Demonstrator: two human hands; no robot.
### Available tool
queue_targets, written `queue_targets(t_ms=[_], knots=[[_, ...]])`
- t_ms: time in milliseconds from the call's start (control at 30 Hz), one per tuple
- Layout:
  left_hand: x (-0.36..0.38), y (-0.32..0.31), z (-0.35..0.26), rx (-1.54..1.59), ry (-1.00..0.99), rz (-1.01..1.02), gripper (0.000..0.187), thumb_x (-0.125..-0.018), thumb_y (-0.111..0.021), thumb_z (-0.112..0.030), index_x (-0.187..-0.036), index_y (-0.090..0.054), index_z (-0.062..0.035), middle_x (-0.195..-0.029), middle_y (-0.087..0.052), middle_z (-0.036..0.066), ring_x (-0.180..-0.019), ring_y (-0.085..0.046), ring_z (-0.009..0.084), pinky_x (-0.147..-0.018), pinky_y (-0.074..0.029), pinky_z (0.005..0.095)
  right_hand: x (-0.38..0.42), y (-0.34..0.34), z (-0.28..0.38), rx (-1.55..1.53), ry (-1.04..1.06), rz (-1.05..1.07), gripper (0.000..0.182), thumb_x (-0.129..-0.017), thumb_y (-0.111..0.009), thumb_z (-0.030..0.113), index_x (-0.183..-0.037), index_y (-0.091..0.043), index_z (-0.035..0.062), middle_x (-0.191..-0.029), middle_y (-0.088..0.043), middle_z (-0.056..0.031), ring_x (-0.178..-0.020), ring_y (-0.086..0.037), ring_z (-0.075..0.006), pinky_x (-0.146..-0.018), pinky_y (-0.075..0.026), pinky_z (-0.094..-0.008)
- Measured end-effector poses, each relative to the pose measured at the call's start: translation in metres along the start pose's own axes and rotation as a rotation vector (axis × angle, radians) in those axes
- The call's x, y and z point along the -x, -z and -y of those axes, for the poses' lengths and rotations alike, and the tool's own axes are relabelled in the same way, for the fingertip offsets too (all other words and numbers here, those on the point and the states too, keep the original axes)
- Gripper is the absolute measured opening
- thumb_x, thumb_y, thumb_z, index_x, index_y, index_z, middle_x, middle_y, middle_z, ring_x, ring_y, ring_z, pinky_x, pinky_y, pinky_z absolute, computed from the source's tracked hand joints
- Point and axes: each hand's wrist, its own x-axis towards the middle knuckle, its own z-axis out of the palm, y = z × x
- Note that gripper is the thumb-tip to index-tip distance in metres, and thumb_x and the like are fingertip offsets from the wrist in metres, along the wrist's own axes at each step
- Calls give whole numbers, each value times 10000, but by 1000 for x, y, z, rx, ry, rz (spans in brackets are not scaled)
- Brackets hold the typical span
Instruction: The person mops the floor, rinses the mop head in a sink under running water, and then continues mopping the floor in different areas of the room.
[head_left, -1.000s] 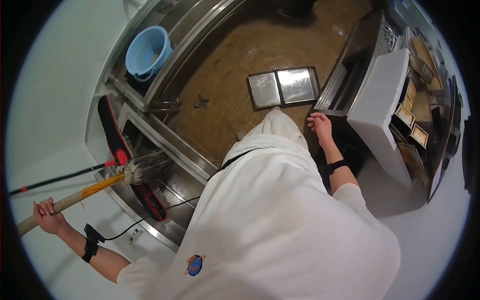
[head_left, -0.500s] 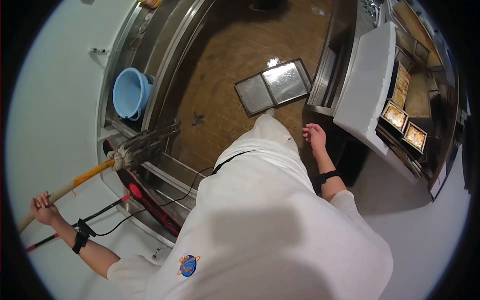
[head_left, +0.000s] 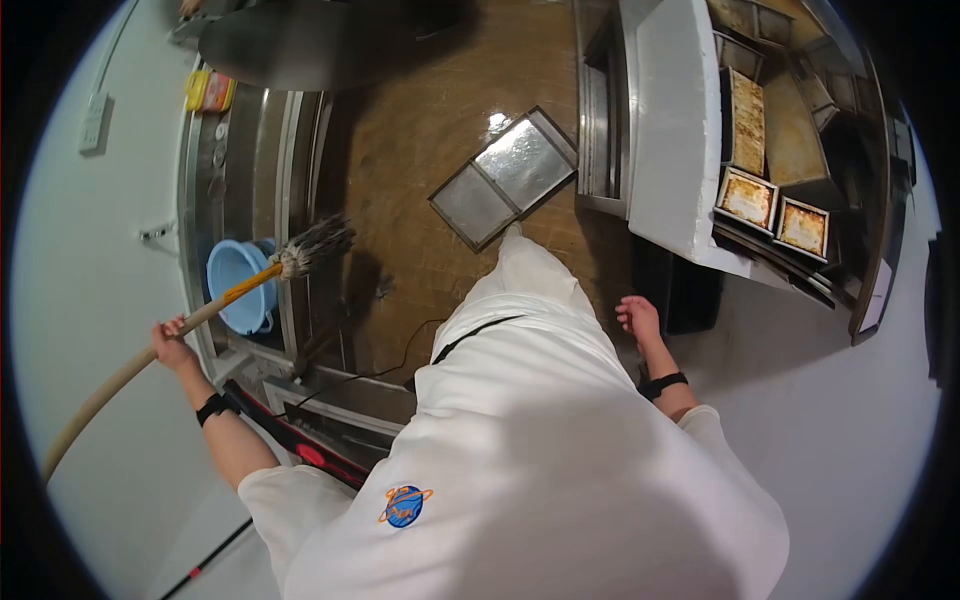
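My left hand (head_left: 173, 342) is wrapped round the wooden handle of a mop (head_left: 225, 295), out to my left. The handle slants up and to the right, and the grey mop head (head_left: 315, 248) is lifted off to the side, in front of the metal shelf. Behind the handle shows a light blue bucket (head_left: 240, 285), partly covered by it. On my right, my right hand (head_left: 638, 318) hangs beside my leg with loosely bent fingers and nothing in it. A black bin (head_left: 692, 295) stands near that hand.
A metal-framed panel (head_left: 475, 212) lies on the wet brown floor by my foot. To the right, a white-sided box or counter (head_left: 680, 130) stands by stacked baking pans (head_left: 803, 228). A red and black cleaning tool (head_left: 310, 452) leans at lower left. Yellow and red containers (head_left: 209, 92) stand on the left shelf.
My left hand has moved up and to the right with the mop, and its head now passes in front of the bucket. My view has turned, shifting the panel and pans leftward.
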Motion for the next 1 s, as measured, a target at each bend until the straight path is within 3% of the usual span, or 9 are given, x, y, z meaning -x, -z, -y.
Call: queue_targets(t_ms=[167,333,467,533,700,767,1000], knots=[[-32,-108,44,16,70,-24,310,-888,-494,-180,-607,-388,-104,-546,-392,37,-562,-455,190,-773,-463,398,22,13,-22,-10,-216,-44,184,-845,-435,57,-962,-576,67,-779,-625,-40,-598,-549,-97,-492,-424,-225],[-68,-184,57,-20,15,206,330,-885,-525,-188,-596,-399,-88,-535,-408,44,-531,-456,181,-714,-490,363,30,6,-66,-217,-226,-65,188,-850,-442,67,-984,-572,80,-787,-622,-38,-596,-547,-96,-497,-423,-224],[-82,-241,52,-80,-2,232,338,-887,-526,-185,-592,-396,-83,-534,-402,44,-527,-456,183,-710,-486,368,49,-37,-93,-343,-242,-46,191,-848,-451,82,-998,-569,88,-814,-627,-35,-628,-555,-100,-523,-430,-225],[-97,-258,54,-6,2,425,335,-888,-525,-174,-595,-394,-80,-536,-393,44,-531,-452,184,-714,-480,377,60,-67,-106,-371,-268,-53,193,-846,-457,88,-1004,-568,91,-825,-629,-35,-643,-558,-103,-536,-435,-228],[-124,-291,70,61,44,540,327,-888,-525,-172,-603,-393,-79,-545,-390,41,-553,-454,185,-732,-471,389,83,-130,-131,-413,-279,-92,212,-833,-471,97,-1025,-561,99,-855,-633,-34,-668,-563,-110,-560,-444,-240],[-140,-296,76,82,30,691,294,-894,-521,-185,-641,-406,-88,-570,-405,30,-593,-471,184,-777,-456,394,92,-163,-140,-451,-271,-134,214,-836,-463,93,-1027,-560,97,-849,-632,-32,-659,-560,-107,-558,-443,-237],[-182,-322,112,85,-90,796,267,-863,-589,-182,-643,-547,-38,-620,-579,67,-606,-560,149,-658,-452,292,119,-305,-164,-551,-237,-283,218,-875,-401,82,-1036,-548,73,-809,-616,-45,-592,-546,-101,-476,-422,-212]])
